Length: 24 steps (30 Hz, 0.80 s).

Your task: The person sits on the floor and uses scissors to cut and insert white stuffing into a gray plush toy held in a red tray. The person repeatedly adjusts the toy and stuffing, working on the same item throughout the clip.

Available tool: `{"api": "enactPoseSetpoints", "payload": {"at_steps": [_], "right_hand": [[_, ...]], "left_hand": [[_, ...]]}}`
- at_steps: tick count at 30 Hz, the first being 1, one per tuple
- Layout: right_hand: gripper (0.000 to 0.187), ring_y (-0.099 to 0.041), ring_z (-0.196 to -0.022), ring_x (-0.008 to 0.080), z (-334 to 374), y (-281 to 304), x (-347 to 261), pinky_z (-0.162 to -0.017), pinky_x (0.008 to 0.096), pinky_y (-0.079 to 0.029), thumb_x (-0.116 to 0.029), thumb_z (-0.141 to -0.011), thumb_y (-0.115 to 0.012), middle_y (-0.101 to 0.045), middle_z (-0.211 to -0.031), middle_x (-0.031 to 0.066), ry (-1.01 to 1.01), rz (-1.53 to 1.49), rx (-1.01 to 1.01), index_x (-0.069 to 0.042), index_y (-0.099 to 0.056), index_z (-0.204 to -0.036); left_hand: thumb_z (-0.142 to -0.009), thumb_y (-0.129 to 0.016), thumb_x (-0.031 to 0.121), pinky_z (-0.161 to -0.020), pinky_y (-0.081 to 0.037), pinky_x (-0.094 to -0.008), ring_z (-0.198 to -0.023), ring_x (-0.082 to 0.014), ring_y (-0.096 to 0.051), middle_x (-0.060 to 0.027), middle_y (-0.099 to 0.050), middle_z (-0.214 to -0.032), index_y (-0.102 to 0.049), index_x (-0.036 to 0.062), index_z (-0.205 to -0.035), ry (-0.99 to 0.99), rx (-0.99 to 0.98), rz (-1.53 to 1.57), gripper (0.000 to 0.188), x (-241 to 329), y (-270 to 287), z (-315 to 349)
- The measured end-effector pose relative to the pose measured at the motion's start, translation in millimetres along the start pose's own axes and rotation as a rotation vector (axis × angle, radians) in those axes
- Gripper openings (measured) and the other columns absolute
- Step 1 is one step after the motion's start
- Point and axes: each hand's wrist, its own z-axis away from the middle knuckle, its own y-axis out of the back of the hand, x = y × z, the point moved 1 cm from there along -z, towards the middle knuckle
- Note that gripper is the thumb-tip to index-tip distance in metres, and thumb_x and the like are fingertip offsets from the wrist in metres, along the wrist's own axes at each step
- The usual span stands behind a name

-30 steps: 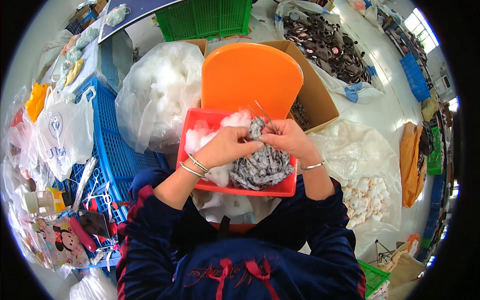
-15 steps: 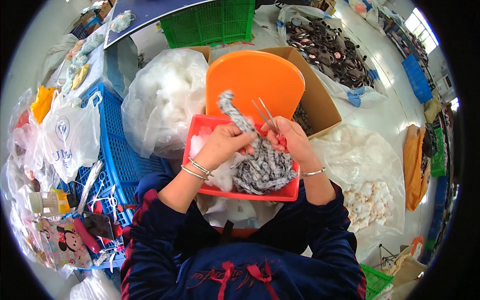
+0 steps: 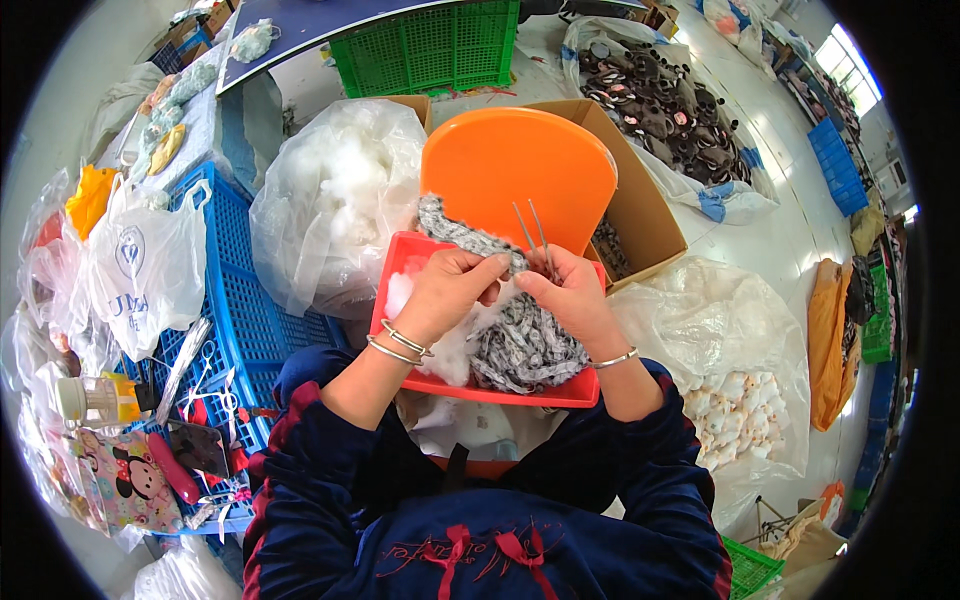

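Note:
Pinched in my left hand [image 3: 452, 292] is a narrow grey mottled fabric tube [image 3: 462, 236], its far end pointing up and left over the orange seat. My right hand [image 3: 572, 300] is closed around a tool with two thin metal prongs [image 3: 533, 226], probably forceps, pointing up; its handle is hidden in the palm. The right thumb and fingers meet the tube's near end beside the left fingertips. Under both hands is a red tray [image 3: 392, 262] containing white stuffing [image 3: 440, 352] and a heap of similar grey tubes [image 3: 530, 346].
An orange stool [image 3: 520, 165] stands ahead, before an open cardboard box [image 3: 645, 205]. A bag of white stuffing [image 3: 345, 195] is at its left. Blue crates [image 3: 235, 270] with scissors line my left. At right lies a plastic bag of small white pieces [image 3: 735, 415]; dark plush pieces [image 3: 665, 120] lie beyond.
The grey tube has swung lower and further left, and my hands have come closer together at its near end. The right hand has turned, hiding the tool's red handle.

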Motion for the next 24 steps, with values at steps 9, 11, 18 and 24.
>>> {"api": "enactPoseSetpoints", "payload": {"at_steps": [9, 11, 18, 24], "right_hand": [[0.009, -0.039, -0.054, 0.0014, -1.1, 22.9, -3.1, -0.048, 0.0199, -0.030, -0.010, -0.091, -0.062, -0.046, -0.066, -0.0063, -0.075, -0.114, -0.056, -0.002, -0.058, -0.088], [0.008, -0.037, -0.053, 0.0012, -0.7, 26.6, -3.4, -0.047, 0.0194, -0.029, -0.009, -0.091, -0.059, -0.045, -0.065, -0.0061, -0.061, -0.136, -0.042, -0.001, -0.057, -0.088], [0.013, -0.036, -0.050, 0.0023, -1.9, 28.6, -2.3, -0.045, 0.0198, -0.028, -0.012, -0.095, -0.054, -0.045, -0.064, -0.0042, -0.083, -0.258, -0.154, 0.000, -0.058, -0.092], [0.025, -0.037, -0.051, 0.0031, -2.9, 30.5, -5.0, -0.046, 0.0192, -0.029, -0.023, -0.100, -0.052, -0.048, -0.070, -0.0020, -0.036, -0.242, -0.062, 0.000, -0.061, -0.096]], "left_hand": [[-0.092, -0.059, 0.010, -0.059, -0.044, -0.0215, -0.067, -0.0048, -0.052, -0.0018, -0.062, -0.095, -0.060, -0.0004, -0.116, -0.358, 0.364, -0.009, 0.027, 10.6, 18.8, -6.4], [-0.087, -0.058, 0.002, -0.064, -0.047, -0.0215, -0.074, -0.0089, -0.056, -0.0043, -0.054, -0.116, -0.049, 0.0024, -0.133, -0.468, 0.314, -0.286, 0.047, 17.6, 22.3, -1.7], [-0.085, -0.066, 0.008, -0.064, -0.048, -0.0215, -0.076, -0.0123, -0.061, -0.0070, -0.063, -0.095, -0.066, 0.0012, -0.109, -0.659, 0.197, -0.709, 0.025, -1.7, 15.4, -8.5], [-0.097, -0.056, 0.025, -0.055, -0.042, -0.0202, -0.057, -0.0060, -0.053, -0.0005, -0.058, -0.061, -0.071, 0.0016, -0.101, -0.068, 0.066, -0.148, 0.028, 16.6, 11.0, -2.1]]}}
